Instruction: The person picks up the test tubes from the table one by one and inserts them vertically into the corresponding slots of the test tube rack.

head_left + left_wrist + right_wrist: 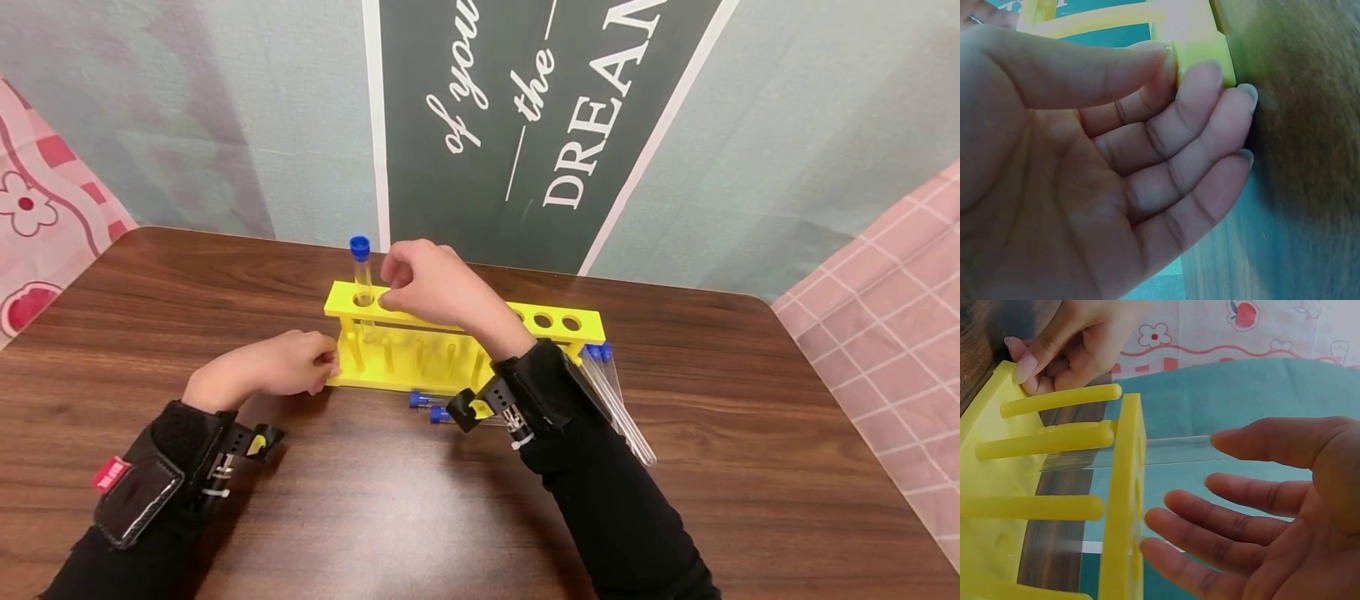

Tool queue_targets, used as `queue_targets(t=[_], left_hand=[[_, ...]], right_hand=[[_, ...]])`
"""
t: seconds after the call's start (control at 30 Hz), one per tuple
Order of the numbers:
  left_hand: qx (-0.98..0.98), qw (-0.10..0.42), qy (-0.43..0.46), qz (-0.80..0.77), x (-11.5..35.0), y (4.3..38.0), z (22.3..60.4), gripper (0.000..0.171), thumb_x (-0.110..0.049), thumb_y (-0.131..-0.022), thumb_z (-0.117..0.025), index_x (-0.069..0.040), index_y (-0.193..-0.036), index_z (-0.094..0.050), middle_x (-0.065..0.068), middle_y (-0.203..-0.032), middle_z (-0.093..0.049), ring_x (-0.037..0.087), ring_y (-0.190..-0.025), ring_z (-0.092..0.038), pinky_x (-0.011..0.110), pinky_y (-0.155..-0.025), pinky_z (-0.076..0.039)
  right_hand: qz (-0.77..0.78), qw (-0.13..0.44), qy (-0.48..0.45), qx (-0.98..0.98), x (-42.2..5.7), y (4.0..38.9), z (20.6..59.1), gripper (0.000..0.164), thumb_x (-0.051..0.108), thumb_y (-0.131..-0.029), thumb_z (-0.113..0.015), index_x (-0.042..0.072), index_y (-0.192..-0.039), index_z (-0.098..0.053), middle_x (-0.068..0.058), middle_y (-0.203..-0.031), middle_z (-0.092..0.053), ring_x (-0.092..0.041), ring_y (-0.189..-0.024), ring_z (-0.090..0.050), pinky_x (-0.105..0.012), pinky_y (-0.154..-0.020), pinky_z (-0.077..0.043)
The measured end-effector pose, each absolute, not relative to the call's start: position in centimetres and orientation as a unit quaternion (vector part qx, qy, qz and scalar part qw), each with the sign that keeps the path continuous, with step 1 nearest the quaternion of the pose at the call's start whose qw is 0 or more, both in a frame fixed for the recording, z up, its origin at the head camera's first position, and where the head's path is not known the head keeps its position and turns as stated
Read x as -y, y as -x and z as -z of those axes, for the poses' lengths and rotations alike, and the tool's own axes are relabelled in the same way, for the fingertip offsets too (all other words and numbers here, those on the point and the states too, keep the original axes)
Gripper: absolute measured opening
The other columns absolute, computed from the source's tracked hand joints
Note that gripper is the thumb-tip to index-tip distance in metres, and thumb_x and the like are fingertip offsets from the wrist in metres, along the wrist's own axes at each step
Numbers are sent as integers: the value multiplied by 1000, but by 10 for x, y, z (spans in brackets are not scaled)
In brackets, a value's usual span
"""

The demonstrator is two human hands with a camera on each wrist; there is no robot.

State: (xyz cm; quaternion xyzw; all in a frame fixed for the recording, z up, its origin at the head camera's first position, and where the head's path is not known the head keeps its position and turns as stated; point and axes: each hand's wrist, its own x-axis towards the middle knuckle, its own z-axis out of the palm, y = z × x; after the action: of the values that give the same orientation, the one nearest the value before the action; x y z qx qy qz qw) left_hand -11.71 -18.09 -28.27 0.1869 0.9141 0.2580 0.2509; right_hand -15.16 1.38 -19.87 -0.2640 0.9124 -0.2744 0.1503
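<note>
A yellow test tube rack [405,364] stands near the back of the table. In its leftmost hole a clear test tube [362,275] with a blue cap stands upright. My left hand [288,364] grips the left end of the rack's base, thumb on one side and curled fingers on the other, as the left wrist view shows. Just right of the capped tube is my right hand [442,283], above the rack's top bar. Seen in the right wrist view, its fingers are loosely bent, the thumb stands apart, and the palm holds nothing.
Two blue-capped tubes [417,400] lie in front of the rack, partly behind my right wrist. More capped tubes [618,408] lie at the rack's right end. A fabric backdrop [315,167] hangs behind the wooden table [360,517].
</note>
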Motion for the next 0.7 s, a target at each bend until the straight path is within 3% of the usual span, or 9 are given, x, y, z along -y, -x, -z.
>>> queue_targets(t=[0.43, 0.7], left_hand=[[-915, 249, -187, -256, 180, 116, 281, 13, -2, -89, -45, -3, -78, -52, 2, -63, -50, 14, -56, -43, 28, -55, -35], [-915, 246, -191, -255, 180, 116, 282, 13, -3, -89, -45, -2, -79, -52, 2, -63, -50, 14, -57, -43, 28, -56, -35]], right_hand=[[249, 165, 287, -910, -35, 130, 195, 26, 19, -84, -65, 7, -106, -58, -3, -91, -62, -16, -80, -56, -25, -68, -45], [227, 154, 302, -913, -49, 113, 200, 28, 18, -83, -66, 7, -108, -59, -5, -95, -63, -16, -87, -57, -25, -71, -46]])
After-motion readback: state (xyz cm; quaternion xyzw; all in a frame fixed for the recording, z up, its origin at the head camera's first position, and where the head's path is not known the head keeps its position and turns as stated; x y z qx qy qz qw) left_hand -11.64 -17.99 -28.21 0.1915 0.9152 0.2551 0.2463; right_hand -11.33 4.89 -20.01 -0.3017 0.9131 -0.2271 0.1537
